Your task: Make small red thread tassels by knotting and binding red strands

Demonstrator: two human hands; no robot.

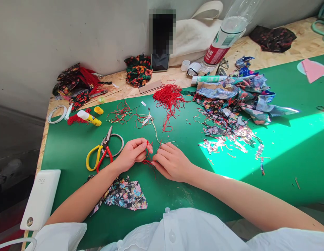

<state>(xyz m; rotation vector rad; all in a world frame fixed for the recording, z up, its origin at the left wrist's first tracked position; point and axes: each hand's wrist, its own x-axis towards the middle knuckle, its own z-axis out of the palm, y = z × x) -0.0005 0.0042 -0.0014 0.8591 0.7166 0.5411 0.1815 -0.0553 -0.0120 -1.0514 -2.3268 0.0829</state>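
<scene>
My left hand (136, 150) is closed, pinching a small bunch of red thread (148, 162) over the green mat (177, 195). Close beside it, my right hand (172, 162) has its fingers bent together on the lower strands of the same thread. A cream cord (154, 129) runs from the mat toward my right fingers; whether they grip it I cannot tell. Left of my left hand lie scissors (106, 144) with one yellow and one red handle, overlapping a ring-shaped roll (120, 136). A floral fabric scrap (128, 193) rests beneath my left forearm.
A pile of red thread (169, 96) lies beyond my hands. Fabric scraps (222, 118) spread to the right, near a tilted plastic bottle (219, 45). A yellow glue stick (90, 118) and a white power bank (41, 198) are at left. A phone (160, 62) leans at the back.
</scene>
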